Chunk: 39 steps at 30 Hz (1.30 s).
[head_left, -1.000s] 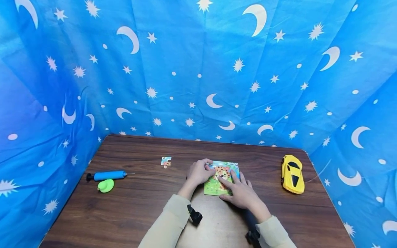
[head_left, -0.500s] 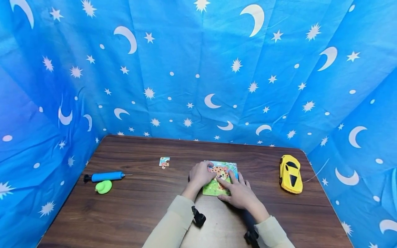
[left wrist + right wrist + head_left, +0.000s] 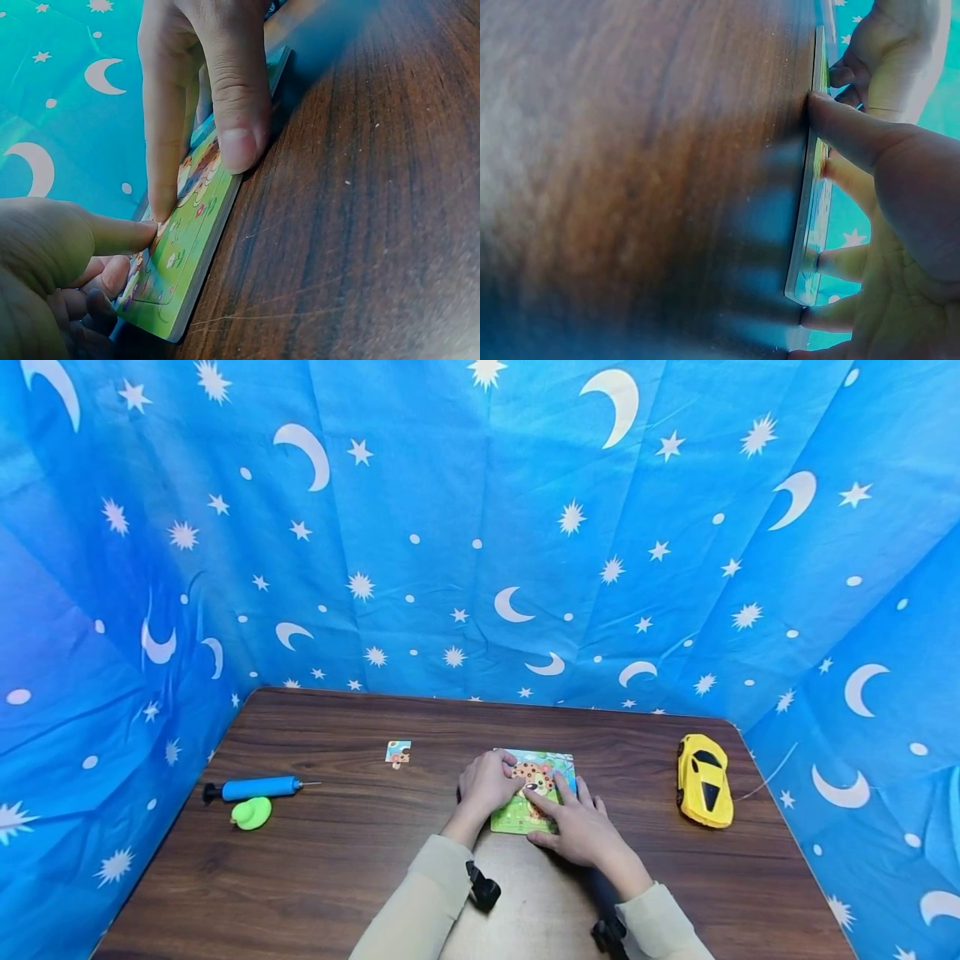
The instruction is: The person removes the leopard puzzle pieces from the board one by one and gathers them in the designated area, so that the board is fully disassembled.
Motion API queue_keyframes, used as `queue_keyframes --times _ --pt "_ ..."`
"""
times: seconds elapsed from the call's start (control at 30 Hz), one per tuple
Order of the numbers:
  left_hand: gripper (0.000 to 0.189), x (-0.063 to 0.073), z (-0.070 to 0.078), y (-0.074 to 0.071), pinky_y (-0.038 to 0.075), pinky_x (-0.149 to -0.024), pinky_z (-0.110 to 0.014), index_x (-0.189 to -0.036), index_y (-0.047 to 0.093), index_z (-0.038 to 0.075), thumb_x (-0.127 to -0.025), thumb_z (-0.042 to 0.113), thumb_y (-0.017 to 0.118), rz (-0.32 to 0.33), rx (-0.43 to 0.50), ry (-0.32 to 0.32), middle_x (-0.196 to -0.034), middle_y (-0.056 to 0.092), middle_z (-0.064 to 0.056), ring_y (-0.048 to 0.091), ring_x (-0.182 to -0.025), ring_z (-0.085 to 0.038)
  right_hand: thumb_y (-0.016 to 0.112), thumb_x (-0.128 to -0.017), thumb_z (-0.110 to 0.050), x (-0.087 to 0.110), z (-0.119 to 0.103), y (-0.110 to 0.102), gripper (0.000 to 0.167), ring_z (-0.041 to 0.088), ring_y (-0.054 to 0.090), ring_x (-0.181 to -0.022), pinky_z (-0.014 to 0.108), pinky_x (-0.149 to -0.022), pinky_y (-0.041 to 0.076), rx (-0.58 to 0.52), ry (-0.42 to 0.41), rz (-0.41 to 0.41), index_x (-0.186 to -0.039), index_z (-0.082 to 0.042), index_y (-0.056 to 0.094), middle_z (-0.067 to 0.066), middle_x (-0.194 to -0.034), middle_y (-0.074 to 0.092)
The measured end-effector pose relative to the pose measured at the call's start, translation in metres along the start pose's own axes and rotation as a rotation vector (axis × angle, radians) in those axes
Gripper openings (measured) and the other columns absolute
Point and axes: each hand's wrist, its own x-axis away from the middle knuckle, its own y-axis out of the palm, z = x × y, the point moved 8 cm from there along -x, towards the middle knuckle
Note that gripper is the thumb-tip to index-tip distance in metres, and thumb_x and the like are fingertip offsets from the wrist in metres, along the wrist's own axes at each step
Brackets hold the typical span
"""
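Observation:
A square jigsaw puzzle with a spotted leopard on green and blue lies at the table's middle in a thin tray. My left hand is at its left edge. In the left wrist view the left thumb presses on the picture while the other fingers curl beside the edge. My right hand spreads its fingers across the right half, fingertips on the picture. Its thumb rests at the near edge. The hands cover parts of the picture. Off to the left lies a small group of joined puzzle pieces.
At the left are a blue hand pump with a thin needle and a green toy duck. A yellow toy car stands on the right side. Blue cloth with moons and stars hangs around the wooden table.
My left hand has shifted slightly right and down, its thumb now farther onto the picture. The right hand keeps its place on the puzzle. The head view has turned slightly.

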Motion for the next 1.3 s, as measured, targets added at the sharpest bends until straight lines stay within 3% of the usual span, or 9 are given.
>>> queue_keyframes --times 0.23,0.5,1.0,1.3 --pt "0.023 0.0012 -0.0014 -0.0028 0.047 -0.072 -0.036 -0.106 0.072 0.025 -0.087 0.03 0.085 0.053 0.071 0.006 -0.089 0.063 0.014 0.058 -0.076 -0.008 0.067 -0.097 -0.057 -0.0006 -0.0002 0.0005 0.068 0.058 0.012 -0.15 0.079 -0.107 0.022 0.0 -0.001 0.0 -0.157 -0.035 0.046 0.023 -0.169 0.019" --pt "0.024 0.0006 -0.002 -0.0022 0.049 -0.077 -0.037 -0.106 0.072 0.026 -0.086 0.029 0.086 0.062 0.097 0.03 -0.092 0.067 0.018 0.063 -0.085 -0.009 0.066 -0.097 -0.057 -0.0011 0.0015 0.002 0.068 0.058 0.01 -0.151 0.079 -0.108 0.021 0.001 0.006 -0.009 -0.158 -0.036 0.045 0.023 -0.169 0.018" --pt "0.027 0.0034 -0.0001 -0.0027 0.05 -0.078 -0.036 -0.111 0.074 0.028 -0.087 0.033 0.085 0.061 0.183 0.05 -0.083 0.07 0.026 0.063 -0.075 0.001 0.066 -0.097 -0.057 0.0013 -0.0002 -0.0002 0.068 0.058 0.011 -0.15 0.08 -0.107 0.021 -0.009 -0.002 -0.002 -0.158 -0.035 0.046 0.023 -0.169 0.019" --pt "0.024 0.0062 0.0026 -0.0049 0.049 -0.076 -0.035 -0.109 0.077 0.028 -0.087 0.03 0.086 0.12 0.201 0.083 -0.082 0.072 0.023 0.064 -0.073 0.002 0.065 -0.097 -0.058 0.0015 0.0006 0.0019 0.068 0.057 0.011 -0.151 0.079 -0.108 0.021 -0.007 -0.002 -0.006 -0.158 -0.035 0.045 0.022 -0.169 0.018"
